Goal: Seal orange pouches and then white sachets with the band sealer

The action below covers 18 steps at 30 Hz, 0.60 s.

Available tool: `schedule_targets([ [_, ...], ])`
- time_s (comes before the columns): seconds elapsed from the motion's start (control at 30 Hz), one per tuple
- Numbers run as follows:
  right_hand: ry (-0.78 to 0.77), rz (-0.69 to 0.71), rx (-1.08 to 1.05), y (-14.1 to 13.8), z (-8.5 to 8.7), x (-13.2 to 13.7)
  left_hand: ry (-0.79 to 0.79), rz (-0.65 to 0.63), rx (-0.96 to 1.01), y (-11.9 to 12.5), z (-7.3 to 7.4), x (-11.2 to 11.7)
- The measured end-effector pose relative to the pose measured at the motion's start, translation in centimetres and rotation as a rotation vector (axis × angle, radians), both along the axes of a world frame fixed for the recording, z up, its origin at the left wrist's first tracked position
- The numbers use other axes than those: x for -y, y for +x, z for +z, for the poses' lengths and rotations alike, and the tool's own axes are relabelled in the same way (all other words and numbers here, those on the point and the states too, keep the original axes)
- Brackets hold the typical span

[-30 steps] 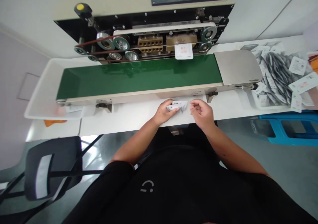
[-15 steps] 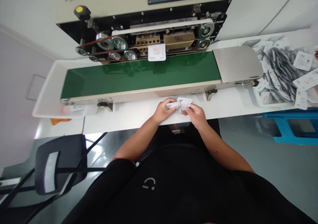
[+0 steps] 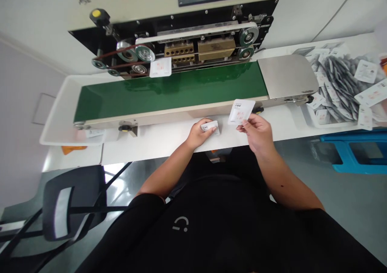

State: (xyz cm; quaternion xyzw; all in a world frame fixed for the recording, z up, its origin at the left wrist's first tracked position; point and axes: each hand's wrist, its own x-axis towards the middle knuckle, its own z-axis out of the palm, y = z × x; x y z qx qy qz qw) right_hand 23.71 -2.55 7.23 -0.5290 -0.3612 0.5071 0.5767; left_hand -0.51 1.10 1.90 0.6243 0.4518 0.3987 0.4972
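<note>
My left hand (image 3: 199, 134) is closed round a small stack of white sachets (image 3: 210, 126), resting on the white table just in front of the sealing machine. My right hand (image 3: 256, 132) pinches a single white sachet (image 3: 241, 111) by its lower edge and holds it up near the front right end of the green conveyor belt (image 3: 169, 91). Another white sachet (image 3: 160, 67) rides along the back of the belt under the sealing rollers, towards the left.
A steel feed plate (image 3: 287, 77) ends the belt on the right. Beyond it lies a pile of loose sachets (image 3: 341, 87) in a white tray. A white catch tray (image 3: 54, 119) sits at the belt's left end. A black chair (image 3: 69, 204) stands lower left, a blue stool (image 3: 356, 156) right.
My right hand has pulled one sachet off the stack and moved it right and up towards the belt. The sachet in the sealer has travelled left along the rollers.
</note>
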Motion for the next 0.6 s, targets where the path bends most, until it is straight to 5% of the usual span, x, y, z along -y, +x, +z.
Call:
schedule_targets([
  [0.3,-0.039,-0.057,0.07,5.3,11.1,-8.0,-0.003,-0.032,0.019,0.0,0.2,0.1],
  [0.43,-0.157,-0.108,0.117,5.6,13.0,-11.8,0.008,-0.023,0.003,0.0,0.3,0.2],
  [0.6,-0.208,-0.132,0.143,5.3,13.3,-14.9,0.003,-0.029,0.01,0.0,0.4,0.2],
])
